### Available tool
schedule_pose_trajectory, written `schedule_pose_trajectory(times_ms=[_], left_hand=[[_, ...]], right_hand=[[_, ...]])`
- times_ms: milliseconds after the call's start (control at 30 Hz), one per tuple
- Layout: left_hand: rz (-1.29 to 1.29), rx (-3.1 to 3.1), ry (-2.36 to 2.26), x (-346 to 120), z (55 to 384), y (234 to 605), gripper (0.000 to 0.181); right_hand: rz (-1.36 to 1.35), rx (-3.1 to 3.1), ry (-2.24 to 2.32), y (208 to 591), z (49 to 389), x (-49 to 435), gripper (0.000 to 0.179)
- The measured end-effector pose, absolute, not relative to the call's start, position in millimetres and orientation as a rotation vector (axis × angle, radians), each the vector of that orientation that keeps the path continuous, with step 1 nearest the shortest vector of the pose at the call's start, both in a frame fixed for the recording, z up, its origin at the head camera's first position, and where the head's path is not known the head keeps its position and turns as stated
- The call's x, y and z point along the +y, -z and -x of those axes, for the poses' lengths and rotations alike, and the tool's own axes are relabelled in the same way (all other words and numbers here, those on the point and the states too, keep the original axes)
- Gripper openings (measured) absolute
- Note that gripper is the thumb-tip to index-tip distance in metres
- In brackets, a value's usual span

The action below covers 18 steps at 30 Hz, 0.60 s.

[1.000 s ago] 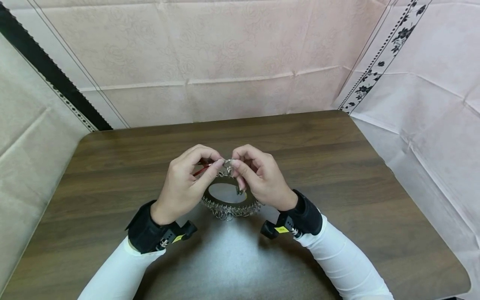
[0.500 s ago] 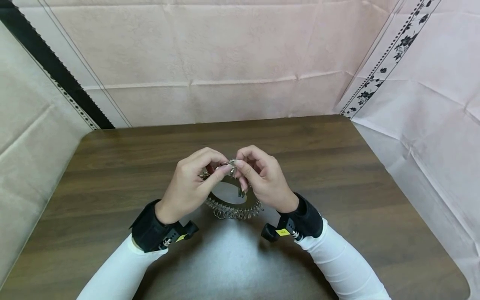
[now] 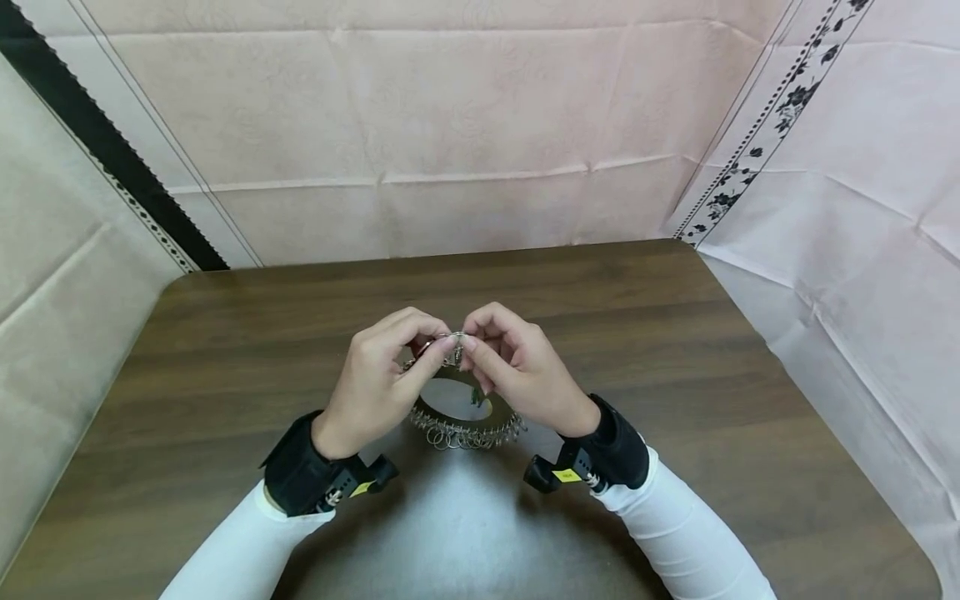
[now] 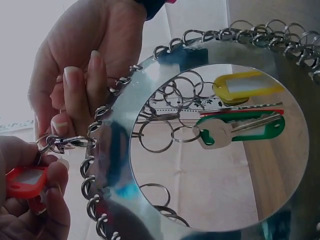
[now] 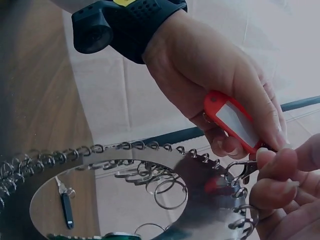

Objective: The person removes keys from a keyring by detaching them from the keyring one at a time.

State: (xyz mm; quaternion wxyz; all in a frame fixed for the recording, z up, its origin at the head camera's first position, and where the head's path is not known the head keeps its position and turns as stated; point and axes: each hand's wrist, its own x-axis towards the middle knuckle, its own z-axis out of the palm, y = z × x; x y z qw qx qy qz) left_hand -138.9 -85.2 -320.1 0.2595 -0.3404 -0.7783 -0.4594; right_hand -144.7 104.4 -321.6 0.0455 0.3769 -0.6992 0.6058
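A round metal key rack (image 3: pixel 501 412) with a wide hole and rings along its rim stands between the hands; its rim shows closely in the left wrist view (image 4: pixel 112 165). My left hand (image 3: pixel 378 375) holds a red key tag (image 5: pixel 232 120) by its ring end, at the rack's far rim. Facing it, my right hand (image 3: pixel 528 375) pinches a small silver clasp (image 5: pixel 245 169) attached to the rim. Fingertips of both hands nearly meet over the clasp. Fingers partly cover the join between tag and clasp.
Through the hole appear a green tag (image 4: pixel 270 129) with a key (image 4: pixel 215 132), a yellow tag (image 4: pixel 245 85) and several loose rings. A black-headed key (image 5: pixel 66 210) shows there too. The wooden table (image 3: pixel 675 375) ends at pale patterned cloth (image 3: pixel 487 108).
The left hand has shifted slightly right, closer to the right hand. The red tag, partly visible in the head view a second ago, is now mostly hidden by the left fingers.
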Motion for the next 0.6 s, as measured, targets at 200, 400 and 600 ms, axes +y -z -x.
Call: schedule_pose_trajectory(times_ms=[200,400,600], left_hand=[[0.934,-2.104,1.261,-86.0,139.0,319.7,0.007],[0.962,-2.123,1.271,-86.5,138.7,320.2,0.007],[0.978,-2.106,1.291,-86.3,139.8,321.0,0.006]], right_hand=[[-1.162,-2.152,-1.802,320.6,145.8,105.6,0.006],[-1.191,-2.165,-1.792,322.0,147.0,108.0,0.006],[-1.200,-2.119,-1.889,324.5,147.7,106.3,0.008]])
